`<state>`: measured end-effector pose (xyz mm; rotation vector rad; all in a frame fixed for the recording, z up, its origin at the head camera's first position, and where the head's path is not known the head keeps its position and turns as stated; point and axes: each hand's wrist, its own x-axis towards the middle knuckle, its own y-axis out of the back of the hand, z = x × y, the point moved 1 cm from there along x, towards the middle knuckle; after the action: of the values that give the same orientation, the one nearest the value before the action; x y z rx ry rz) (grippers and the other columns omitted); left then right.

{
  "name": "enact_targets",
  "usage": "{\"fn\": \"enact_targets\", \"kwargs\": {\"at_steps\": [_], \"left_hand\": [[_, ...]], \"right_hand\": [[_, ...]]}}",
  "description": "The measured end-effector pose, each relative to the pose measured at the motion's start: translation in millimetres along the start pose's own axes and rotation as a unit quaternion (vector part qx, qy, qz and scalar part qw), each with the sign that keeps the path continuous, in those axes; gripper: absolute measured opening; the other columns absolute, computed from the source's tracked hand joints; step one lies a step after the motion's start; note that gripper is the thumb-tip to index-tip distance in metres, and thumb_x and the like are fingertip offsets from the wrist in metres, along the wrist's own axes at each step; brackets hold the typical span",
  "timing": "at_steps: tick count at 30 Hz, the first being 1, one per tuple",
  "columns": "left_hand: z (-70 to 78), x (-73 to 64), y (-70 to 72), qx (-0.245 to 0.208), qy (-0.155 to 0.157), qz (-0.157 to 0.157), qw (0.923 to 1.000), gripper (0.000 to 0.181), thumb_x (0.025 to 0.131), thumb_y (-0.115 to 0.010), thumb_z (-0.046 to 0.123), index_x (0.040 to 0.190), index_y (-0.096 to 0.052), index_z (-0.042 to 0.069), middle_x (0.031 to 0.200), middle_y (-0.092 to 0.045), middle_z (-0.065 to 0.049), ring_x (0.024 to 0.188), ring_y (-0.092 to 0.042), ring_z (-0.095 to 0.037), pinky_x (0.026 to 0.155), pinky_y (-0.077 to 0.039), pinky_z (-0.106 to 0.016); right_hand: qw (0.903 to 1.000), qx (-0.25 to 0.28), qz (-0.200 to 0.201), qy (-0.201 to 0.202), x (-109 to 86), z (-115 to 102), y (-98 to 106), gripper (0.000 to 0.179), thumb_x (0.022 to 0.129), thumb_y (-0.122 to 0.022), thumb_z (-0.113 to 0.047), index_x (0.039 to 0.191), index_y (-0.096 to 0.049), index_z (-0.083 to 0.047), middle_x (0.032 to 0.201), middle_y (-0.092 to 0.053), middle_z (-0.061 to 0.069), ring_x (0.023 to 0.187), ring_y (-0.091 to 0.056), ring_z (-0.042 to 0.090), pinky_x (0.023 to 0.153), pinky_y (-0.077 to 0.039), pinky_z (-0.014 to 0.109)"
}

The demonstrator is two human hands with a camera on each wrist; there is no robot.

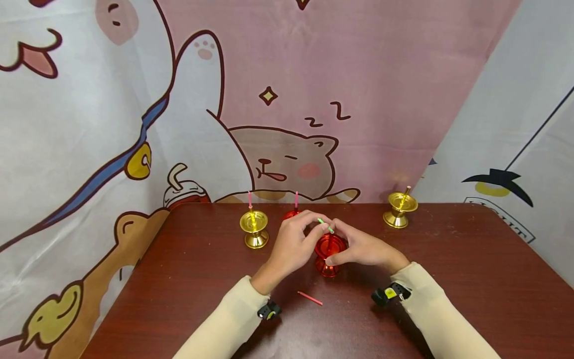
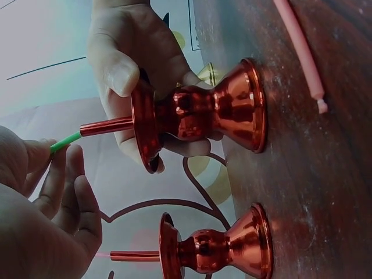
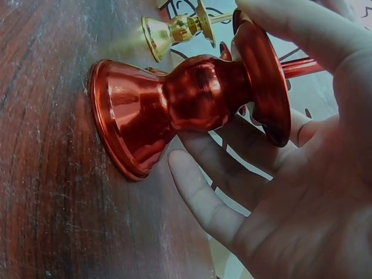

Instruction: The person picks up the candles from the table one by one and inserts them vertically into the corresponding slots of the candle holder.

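Observation:
My left hand (image 1: pixel 296 242) pinches a thin green candle (image 1: pixel 325 225) between thumb and fingertips. In the left wrist view, the candle's lower end meets the top of the slim tube (image 2: pixel 107 126) on a shiny red candle holder (image 1: pixel 327 269). My right hand (image 1: pixel 365 245) steadies this holder, its thumb and fingers around the dish and stem. The holder stands upright on its flared base, seen in the right wrist view next to the palm. A pinkish-red candle (image 1: pixel 310 298) lies on the table in front of it.
A gold candle holder (image 1: pixel 256 240) with a pink candle stands to the left. Behind my left hand is another red holder (image 2: pixel 203 250), also bearing a pink candle (image 1: pixel 296 199). A second gold holder (image 1: pixel 396 218) is at the back right of the brown table (image 1: pixel 202 279), near a cartoon-printed cloth (image 1: pixel 376 89).

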<state>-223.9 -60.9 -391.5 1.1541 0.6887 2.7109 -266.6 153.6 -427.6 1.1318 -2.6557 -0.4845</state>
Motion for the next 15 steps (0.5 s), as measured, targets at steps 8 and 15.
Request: {"fn": "enact_targets", "kwargs": {"at_steps": [8,15], "left_hand": [[2.0,-0.5,0.1,0.013,0.005,-0.008,0.9999,0.007,0.106,-0.073,0.010,0.109,-0.079,0.006,0.103,-0.077,-0.003,0.096,-0.071,-0.016,0.087,-0.057,-0.034],[1.4,-2.0,-1.1,0.012,0.012,-0.019,0.9997,0.007,0.107,-0.072,0.011,0.110,-0.078,0.007,0.101,-0.075,-0.002,0.093,-0.069,-0.014,0.087,-0.057,-0.031]], "right_hand": [[1.0000,-0.002,-0.002,0.003,-0.2,-1.3,-0.4,0.058,0.090,-0.085,-0.007,0.133,-0.047,0.001,0.123,-0.071,0.017,0.104,-0.073,0.027,0.091,-0.060,0.031],[1.0000,-0.001,-0.002,-0.001,-0.8,-0.7,-2.0,0.061,0.091,-0.085,-0.009,0.138,-0.046,-0.002,0.126,-0.070,0.017,0.107,-0.071,0.028,0.093,-0.060,0.031]]}}
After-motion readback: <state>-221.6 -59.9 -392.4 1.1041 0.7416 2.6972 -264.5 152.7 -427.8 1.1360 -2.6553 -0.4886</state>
